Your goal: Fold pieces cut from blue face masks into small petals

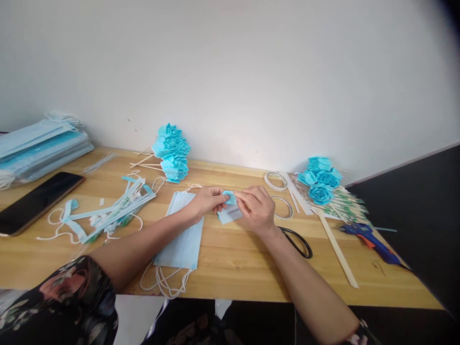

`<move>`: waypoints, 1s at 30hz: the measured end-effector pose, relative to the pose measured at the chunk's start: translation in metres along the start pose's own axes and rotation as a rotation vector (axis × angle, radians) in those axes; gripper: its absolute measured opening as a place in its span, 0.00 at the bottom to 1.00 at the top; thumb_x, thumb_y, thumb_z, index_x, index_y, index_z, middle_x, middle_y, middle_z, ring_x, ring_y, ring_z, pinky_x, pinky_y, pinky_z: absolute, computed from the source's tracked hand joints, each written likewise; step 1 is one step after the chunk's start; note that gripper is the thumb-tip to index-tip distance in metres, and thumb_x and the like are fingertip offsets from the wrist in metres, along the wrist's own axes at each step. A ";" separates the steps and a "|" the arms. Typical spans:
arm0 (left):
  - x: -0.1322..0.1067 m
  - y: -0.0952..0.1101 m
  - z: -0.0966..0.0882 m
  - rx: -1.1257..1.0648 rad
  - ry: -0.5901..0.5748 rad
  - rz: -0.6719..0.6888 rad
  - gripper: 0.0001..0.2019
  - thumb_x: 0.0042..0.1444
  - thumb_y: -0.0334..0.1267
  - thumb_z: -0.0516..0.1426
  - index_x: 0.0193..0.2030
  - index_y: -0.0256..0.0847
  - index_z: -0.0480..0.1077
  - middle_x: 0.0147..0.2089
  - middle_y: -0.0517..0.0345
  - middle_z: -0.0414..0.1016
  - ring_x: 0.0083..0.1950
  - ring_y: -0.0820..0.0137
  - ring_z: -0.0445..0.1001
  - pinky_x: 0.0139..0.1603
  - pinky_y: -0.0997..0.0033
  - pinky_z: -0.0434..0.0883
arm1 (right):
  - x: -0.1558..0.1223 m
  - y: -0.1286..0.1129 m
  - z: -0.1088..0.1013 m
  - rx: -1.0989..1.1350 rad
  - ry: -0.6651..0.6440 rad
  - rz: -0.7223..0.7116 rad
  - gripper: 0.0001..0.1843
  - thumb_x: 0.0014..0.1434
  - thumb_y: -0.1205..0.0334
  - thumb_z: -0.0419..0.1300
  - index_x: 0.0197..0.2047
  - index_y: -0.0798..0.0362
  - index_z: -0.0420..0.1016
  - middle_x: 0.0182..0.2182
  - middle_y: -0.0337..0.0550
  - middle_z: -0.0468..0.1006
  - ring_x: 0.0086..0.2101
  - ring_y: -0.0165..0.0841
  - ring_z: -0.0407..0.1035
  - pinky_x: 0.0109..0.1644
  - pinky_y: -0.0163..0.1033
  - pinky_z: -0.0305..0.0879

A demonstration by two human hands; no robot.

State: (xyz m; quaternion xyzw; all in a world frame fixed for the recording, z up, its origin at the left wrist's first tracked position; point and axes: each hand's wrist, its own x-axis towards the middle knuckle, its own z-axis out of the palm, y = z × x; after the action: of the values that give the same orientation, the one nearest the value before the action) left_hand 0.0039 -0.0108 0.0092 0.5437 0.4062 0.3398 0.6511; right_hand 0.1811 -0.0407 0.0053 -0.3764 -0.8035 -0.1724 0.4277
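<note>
The left hand (210,200) is pinching the left side of a small, bright-blue piece of soft sheet material (230,197) between thumb and fingers, while the right hand (258,207) is closing its fingertips on the right side. The piece is staying above the wooden tabletop (230,268), just over a pale-blue, flat rectangular sheet (230,215), and pale-blue, pleated face masks (187,243) are lying beneath the left forearm.
</note>
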 end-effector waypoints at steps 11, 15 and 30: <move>0.001 -0.001 0.000 -0.010 -0.006 -0.010 0.13 0.45 0.44 0.61 0.23 0.36 0.66 0.22 0.60 0.70 0.21 0.79 0.64 0.22 0.78 0.60 | -0.001 0.001 0.001 -0.020 -0.042 0.008 0.11 0.60 0.69 0.56 0.43 0.49 0.77 0.32 0.45 0.76 0.35 0.34 0.68 0.39 0.40 0.66; 0.001 -0.001 -0.001 -0.021 -0.012 0.000 0.14 0.45 0.44 0.62 0.23 0.37 0.66 0.21 0.61 0.70 0.21 0.79 0.64 0.22 0.78 0.60 | -0.001 0.001 0.001 -0.024 -0.074 0.018 0.11 0.61 0.69 0.56 0.43 0.49 0.78 0.32 0.45 0.76 0.35 0.34 0.68 0.40 0.40 0.65; 0.001 0.000 -0.002 -0.062 -0.033 0.048 0.15 0.44 0.46 0.62 0.25 0.36 0.66 0.22 0.60 0.70 0.21 0.79 0.65 0.21 0.79 0.61 | -0.001 -0.001 0.001 -0.025 -0.110 0.013 0.11 0.61 0.69 0.55 0.42 0.49 0.77 0.32 0.44 0.77 0.35 0.34 0.66 0.39 0.39 0.64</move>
State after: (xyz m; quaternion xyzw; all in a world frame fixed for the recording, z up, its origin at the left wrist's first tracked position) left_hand 0.0029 -0.0090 0.0091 0.5383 0.3712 0.3587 0.6661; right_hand 0.1806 -0.0410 0.0042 -0.3960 -0.8211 -0.1588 0.3791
